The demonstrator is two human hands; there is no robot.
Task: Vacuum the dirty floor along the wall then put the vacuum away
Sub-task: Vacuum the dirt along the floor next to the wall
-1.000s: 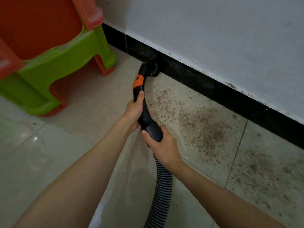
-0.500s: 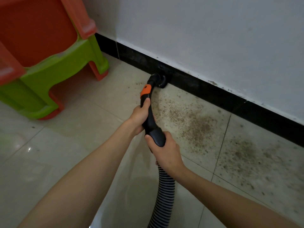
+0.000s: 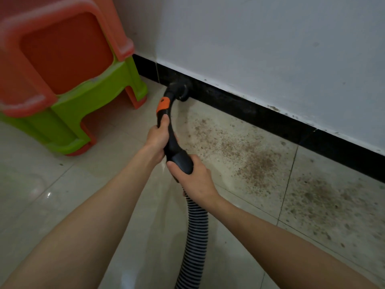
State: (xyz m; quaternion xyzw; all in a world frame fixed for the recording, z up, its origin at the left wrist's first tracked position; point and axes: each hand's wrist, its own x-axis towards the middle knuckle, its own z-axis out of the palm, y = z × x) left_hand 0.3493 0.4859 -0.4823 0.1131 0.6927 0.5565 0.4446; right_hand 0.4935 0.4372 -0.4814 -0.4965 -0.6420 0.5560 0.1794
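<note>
we grip the vacuum handle [image 3: 173,140]: left hand [image 3: 157,138] forward, right hand [image 3: 192,178] at the hose end | nozzle [image 3: 179,91] back at the skirting, left of where it was | dirt patch [image 3: 252,163] remains

Both bare forearms reach forward, left hand [image 3: 157,138] and right hand [image 3: 196,180] curled in grips.

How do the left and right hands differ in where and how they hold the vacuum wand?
The left hand grips the black curved vacuum wand higher up, just below its orange button; the right hand grips lower, where the ribbed grey hose joins. The left thumb lies along the wand; the right thumb wraps across it. Both hands curl fully round the wand.
</note>
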